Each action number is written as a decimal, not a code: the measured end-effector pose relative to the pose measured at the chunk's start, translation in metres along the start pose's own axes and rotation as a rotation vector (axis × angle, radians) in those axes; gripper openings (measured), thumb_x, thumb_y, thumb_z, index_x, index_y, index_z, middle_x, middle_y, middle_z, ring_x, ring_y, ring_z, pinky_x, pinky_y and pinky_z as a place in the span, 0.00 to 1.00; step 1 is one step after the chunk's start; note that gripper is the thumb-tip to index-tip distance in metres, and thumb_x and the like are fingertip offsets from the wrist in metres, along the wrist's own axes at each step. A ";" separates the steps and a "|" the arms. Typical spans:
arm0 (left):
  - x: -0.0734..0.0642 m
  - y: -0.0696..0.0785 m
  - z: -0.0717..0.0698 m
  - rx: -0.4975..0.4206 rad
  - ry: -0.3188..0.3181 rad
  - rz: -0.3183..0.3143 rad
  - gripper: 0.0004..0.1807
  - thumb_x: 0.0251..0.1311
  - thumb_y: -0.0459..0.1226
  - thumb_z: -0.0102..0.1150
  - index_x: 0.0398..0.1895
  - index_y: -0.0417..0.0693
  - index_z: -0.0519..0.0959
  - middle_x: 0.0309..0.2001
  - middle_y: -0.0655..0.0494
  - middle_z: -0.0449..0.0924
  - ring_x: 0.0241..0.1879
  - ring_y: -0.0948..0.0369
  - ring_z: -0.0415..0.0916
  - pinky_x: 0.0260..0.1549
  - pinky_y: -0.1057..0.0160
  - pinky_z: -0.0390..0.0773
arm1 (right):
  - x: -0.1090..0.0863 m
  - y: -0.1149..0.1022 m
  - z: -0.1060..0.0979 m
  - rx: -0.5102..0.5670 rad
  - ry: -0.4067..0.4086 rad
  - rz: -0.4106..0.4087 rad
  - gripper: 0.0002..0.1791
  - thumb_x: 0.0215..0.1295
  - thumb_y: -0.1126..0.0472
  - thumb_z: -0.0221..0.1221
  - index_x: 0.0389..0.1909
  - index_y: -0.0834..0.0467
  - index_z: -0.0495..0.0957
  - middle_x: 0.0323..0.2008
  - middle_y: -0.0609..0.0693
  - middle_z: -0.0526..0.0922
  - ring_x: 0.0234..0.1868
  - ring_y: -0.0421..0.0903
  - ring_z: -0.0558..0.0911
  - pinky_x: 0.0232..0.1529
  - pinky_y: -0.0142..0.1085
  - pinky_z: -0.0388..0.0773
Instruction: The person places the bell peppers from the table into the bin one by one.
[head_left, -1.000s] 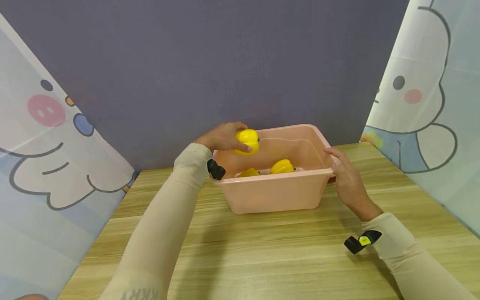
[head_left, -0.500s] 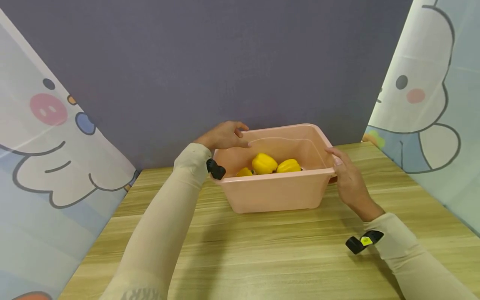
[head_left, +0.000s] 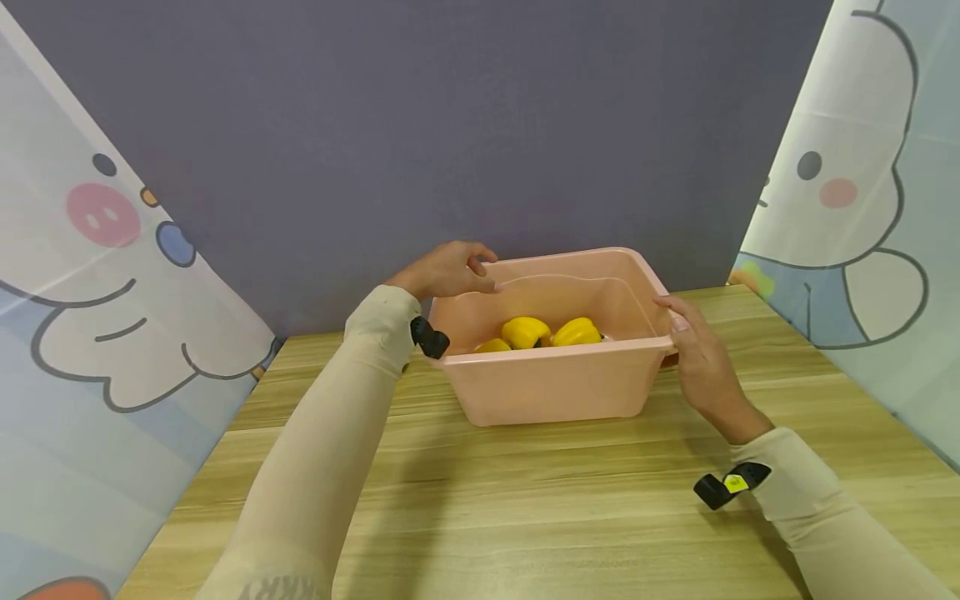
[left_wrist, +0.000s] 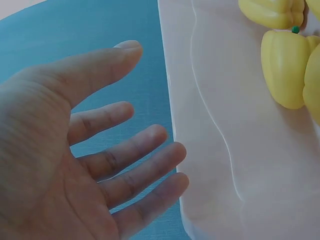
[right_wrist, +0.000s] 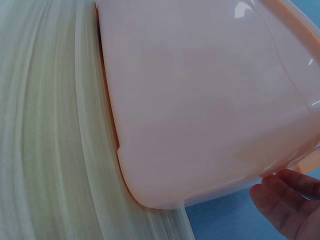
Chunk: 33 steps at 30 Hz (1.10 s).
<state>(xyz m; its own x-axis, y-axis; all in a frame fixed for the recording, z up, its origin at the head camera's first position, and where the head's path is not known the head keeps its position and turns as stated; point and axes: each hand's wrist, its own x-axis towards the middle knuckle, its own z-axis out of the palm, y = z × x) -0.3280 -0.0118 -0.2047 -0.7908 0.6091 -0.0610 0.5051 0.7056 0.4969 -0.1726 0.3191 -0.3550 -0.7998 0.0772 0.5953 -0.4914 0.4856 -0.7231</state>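
A pink plastic basin [head_left: 555, 387] stands on the table. Yellow bell peppers lie inside it: one in the middle [head_left: 526, 332], one to its right [head_left: 577, 332] and one at the left [head_left: 492, 345], partly hidden by the front rim. Over the basin's back left corner is my left hand [head_left: 450, 268], fingers spread and relaxed around nothing. The left wrist view shows its bare palm beside the rim, with a green-stemmed pepper [left_wrist: 284, 70] farther right. My right hand [head_left: 703, 367] grips the basin's right rim, thumb on top; in the right wrist view its fingers [right_wrist: 277, 197] sit under the edge.
The wood-grain table [head_left: 525, 508] extends in front of the basin. Right behind rises a dark grey panel [head_left: 480, 125]. Cartoon-printed sheets stand at the left [head_left: 67, 333] and right [head_left: 862, 225]. A black camera [head_left: 430, 337] is strapped to the left wrist.
My left hand has let go of a yellow bell pepper, which dropped into the basin and settled between the other two. The right hand keeps its grip on the rim.
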 end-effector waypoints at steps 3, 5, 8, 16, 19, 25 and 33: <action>-0.001 -0.001 -0.001 -0.007 0.008 0.009 0.32 0.62 0.49 0.67 0.68 0.52 0.72 0.57 0.51 0.77 0.55 0.54 0.74 0.55 0.52 0.75 | 0.000 0.000 0.000 0.002 -0.001 0.000 0.25 0.82 0.56 0.36 0.73 0.59 0.64 0.62 0.66 0.71 0.35 0.34 0.78 0.30 0.29 0.80; -0.002 -0.002 -0.003 -0.012 0.015 0.015 0.30 0.63 0.48 0.67 0.67 0.53 0.73 0.56 0.52 0.77 0.55 0.54 0.74 0.55 0.52 0.75 | 0.000 0.000 0.001 0.007 0.000 0.000 0.25 0.82 0.56 0.36 0.73 0.58 0.64 0.62 0.66 0.71 0.35 0.34 0.79 0.30 0.29 0.80; -0.005 -0.004 -0.006 -0.018 0.026 0.018 0.28 0.63 0.48 0.66 0.66 0.54 0.74 0.56 0.53 0.77 0.55 0.54 0.74 0.56 0.52 0.74 | 0.000 0.000 0.001 0.011 0.001 -0.002 0.25 0.82 0.56 0.36 0.72 0.59 0.64 0.61 0.66 0.72 0.35 0.35 0.79 0.30 0.29 0.80; -0.014 -0.010 -0.012 -0.020 0.069 0.013 0.27 0.65 0.49 0.64 0.66 0.55 0.74 0.57 0.54 0.77 0.57 0.55 0.72 0.56 0.52 0.74 | 0.000 -0.001 0.002 0.016 -0.004 -0.002 0.25 0.82 0.56 0.35 0.73 0.59 0.64 0.60 0.66 0.72 0.35 0.35 0.79 0.30 0.30 0.80; -0.017 -0.015 -0.013 -0.027 0.093 0.015 0.27 0.65 0.49 0.63 0.66 0.55 0.74 0.57 0.54 0.77 0.57 0.55 0.72 0.57 0.52 0.73 | 0.000 -0.001 0.001 0.013 -0.002 0.000 0.25 0.82 0.56 0.35 0.73 0.59 0.64 0.60 0.67 0.72 0.35 0.34 0.79 0.30 0.29 0.80; -0.024 -0.024 -0.013 -0.070 0.133 0.029 0.24 0.66 0.49 0.62 0.64 0.55 0.76 0.55 0.55 0.77 0.57 0.55 0.72 0.56 0.52 0.74 | -0.001 -0.001 0.001 0.016 0.001 0.000 0.24 0.82 0.56 0.36 0.72 0.59 0.64 0.60 0.67 0.73 0.35 0.34 0.79 0.30 0.30 0.80; -0.030 -0.031 -0.012 -0.076 0.185 0.069 0.22 0.67 0.49 0.61 0.61 0.53 0.78 0.53 0.54 0.79 0.54 0.55 0.75 0.54 0.52 0.75 | 0.000 -0.001 0.001 0.021 -0.003 -0.004 0.25 0.82 0.56 0.36 0.73 0.59 0.63 0.59 0.67 0.72 0.35 0.35 0.79 0.30 0.31 0.81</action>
<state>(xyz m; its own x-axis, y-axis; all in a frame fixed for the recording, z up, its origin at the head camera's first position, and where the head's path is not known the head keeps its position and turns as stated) -0.3236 -0.0562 -0.2080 -0.8089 0.5730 0.1316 0.5380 0.6310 0.5589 -0.1720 0.3174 -0.3546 -0.7987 0.0722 0.5973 -0.5018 0.4679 -0.7275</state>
